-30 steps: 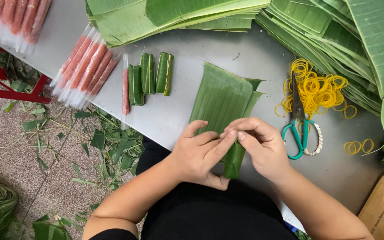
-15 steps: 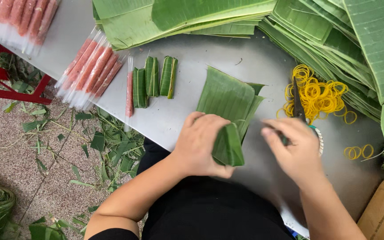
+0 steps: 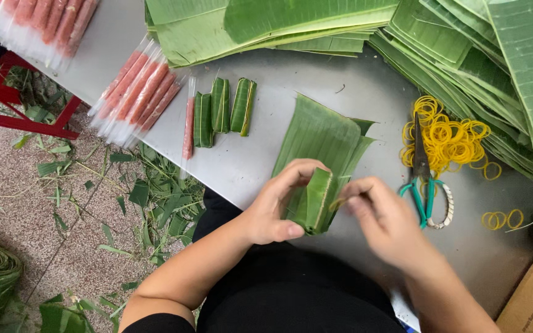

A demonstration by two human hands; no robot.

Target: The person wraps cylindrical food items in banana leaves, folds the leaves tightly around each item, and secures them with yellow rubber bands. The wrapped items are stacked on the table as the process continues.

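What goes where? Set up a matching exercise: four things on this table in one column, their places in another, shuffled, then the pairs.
Things:
1. scissors
2. folded leaf parcel
3. three wrapped rolls
4. loose rubber bands

Places:
A. between the left hand and right hand
B. beside the pink sausage packs
C. lying on the yellow pile, handles toward the person
D. heaped by the leaf stack on the right

Pairs: 1-C, 2-A, 3-B, 4-D

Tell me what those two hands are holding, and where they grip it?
The left hand clasps a folded banana-leaf roll around its lower end. The right hand pinches a yellow rubber band in its fingers, beside the roll.
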